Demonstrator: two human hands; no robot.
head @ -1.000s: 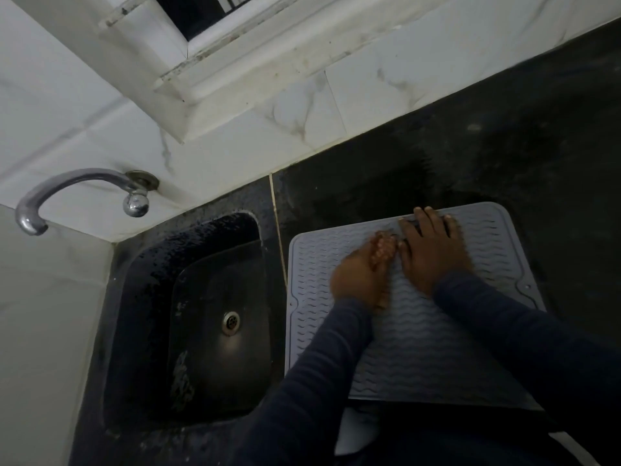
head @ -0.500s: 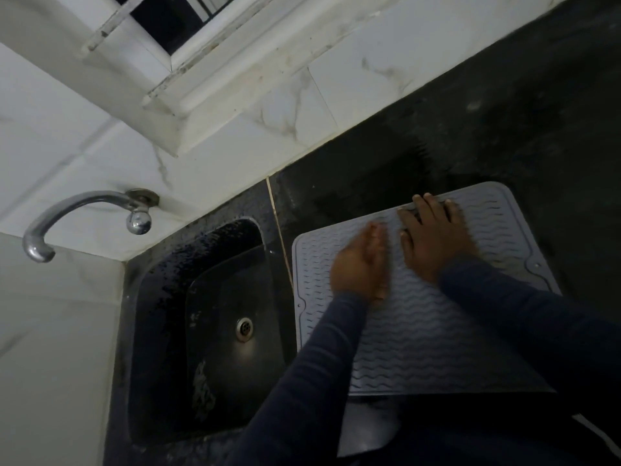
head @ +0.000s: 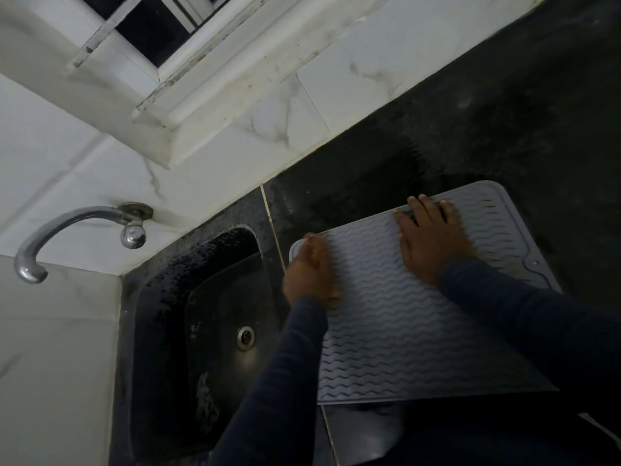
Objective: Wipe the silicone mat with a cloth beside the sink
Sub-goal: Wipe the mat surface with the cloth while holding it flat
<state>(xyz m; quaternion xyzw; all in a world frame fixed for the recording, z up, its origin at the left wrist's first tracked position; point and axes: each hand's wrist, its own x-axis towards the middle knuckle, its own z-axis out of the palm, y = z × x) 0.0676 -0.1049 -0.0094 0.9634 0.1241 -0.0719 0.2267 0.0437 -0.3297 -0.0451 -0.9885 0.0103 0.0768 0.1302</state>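
A grey silicone mat (head: 403, 331) with a wavy ribbed surface lies on the black counter (head: 504, 112) just right of the sink (head: 161, 297). My left hand (head: 311, 274) is blurred with motion at the mat's far left corner, pressing down on a small reddish cloth (head: 307, 238). Only a tip of the cloth shows past the fingers. Near the mat's far edge, my right hand (head: 430, 240) lies flat with fingers spread and holds nothing. Dark sleeves cover both forearms and hide the mat's near right part.
The black sink basin is wet, with a metal drain (head: 245, 337) at its bottom. A chrome tap (head: 67, 223) juts from the white tiled wall above its left side. A white window frame (head: 161, 95) sits above the wall tiles. A pale object (head: 366, 432) lies below the mat's near edge.
My left hand has swept left across the mat from beside my right hand to the far left corner. The right hand has stayed pressed near the far edge. The view has tilted slightly.
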